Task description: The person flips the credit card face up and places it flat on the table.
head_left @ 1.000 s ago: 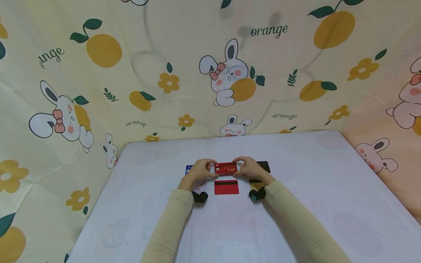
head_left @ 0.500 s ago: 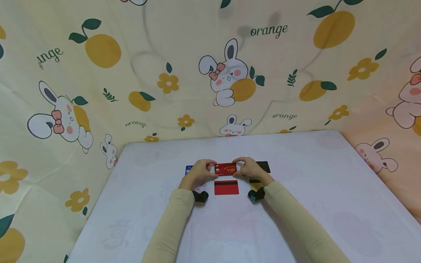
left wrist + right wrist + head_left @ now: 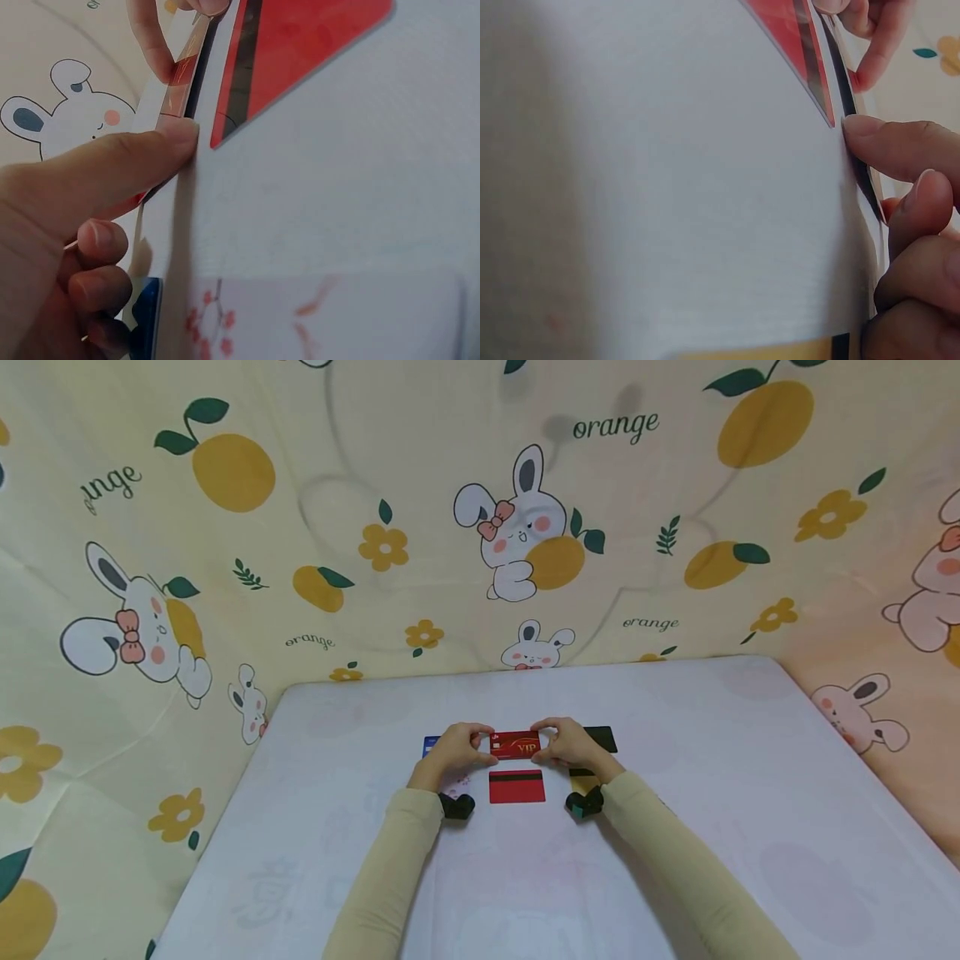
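Head view, clock centred on the red VIP card [image 3: 514, 746]: card is mid-table, long side facing the person, printed face up. Both hands on it. Can't tell whether it rests on the table or sits slightly off it.

Left hand [image 3: 453, 747] at 9 o'clock: thumb on the near edge, index finger on the far edge, pinching the left end. Gap between the two is just the card's short side. Left wrist view shows the other fingertips curled toward the palm.

Right hand [image 3: 573, 747] at 3 o'clock: mirror grip on the right end, thumb near, index far, same spread. Remaining fingers folded in.

Neighbours: red card with a black magnetic stripe [image 3: 517, 789] at 6 o'clock, just beside the VIP card, narrow strip of table between, stripe on its far side. Blue card [image 3: 429, 744] at 9, past the left hand, mostly covered by it. White card with red blossom print [image 3: 457, 787] at 8, partly behind the left wrist. Black card [image 3: 604, 739] at 3, part hidden by the right hand. Gold card with a dark stripe [image 3: 581, 783] at 4, under the right wrist in this view.

Sightline blockers: black left wrist camera [image 3: 457, 807] over the blossom card, black right wrist camera [image 3: 585, 802] over the gold one. White table [image 3: 540, 885] under everything; rabbit-and-orange print backdrop [image 3: 450, 435] at 12.
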`<state>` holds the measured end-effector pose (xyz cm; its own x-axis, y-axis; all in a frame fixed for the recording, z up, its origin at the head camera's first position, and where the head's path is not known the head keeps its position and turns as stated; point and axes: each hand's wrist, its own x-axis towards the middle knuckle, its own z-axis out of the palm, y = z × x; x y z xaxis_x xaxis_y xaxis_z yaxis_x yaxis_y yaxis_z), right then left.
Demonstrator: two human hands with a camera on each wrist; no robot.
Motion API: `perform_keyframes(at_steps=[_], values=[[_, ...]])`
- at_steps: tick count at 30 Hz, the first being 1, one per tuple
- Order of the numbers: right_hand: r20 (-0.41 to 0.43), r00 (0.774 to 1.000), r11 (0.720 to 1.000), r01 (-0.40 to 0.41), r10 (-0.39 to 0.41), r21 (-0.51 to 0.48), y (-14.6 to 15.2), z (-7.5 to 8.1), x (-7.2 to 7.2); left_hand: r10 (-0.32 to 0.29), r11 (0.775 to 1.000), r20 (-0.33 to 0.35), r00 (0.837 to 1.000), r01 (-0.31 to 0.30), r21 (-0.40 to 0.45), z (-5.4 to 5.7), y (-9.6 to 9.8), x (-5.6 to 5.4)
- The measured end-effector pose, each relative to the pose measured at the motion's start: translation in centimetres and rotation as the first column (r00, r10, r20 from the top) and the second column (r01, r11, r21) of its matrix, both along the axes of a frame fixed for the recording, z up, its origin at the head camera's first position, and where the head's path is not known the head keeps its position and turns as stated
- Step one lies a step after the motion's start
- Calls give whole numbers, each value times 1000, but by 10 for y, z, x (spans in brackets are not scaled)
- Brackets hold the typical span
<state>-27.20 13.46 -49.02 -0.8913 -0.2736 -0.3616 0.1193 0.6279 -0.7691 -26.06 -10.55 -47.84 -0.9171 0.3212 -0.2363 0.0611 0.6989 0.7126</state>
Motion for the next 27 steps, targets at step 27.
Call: perform_keyframes(at_steps=[27], values=[[-29, 1000, 1000, -9, 9, 3, 1, 4, 4, -19, 999, -105, 994, 15, -33, 4, 4, 4]])
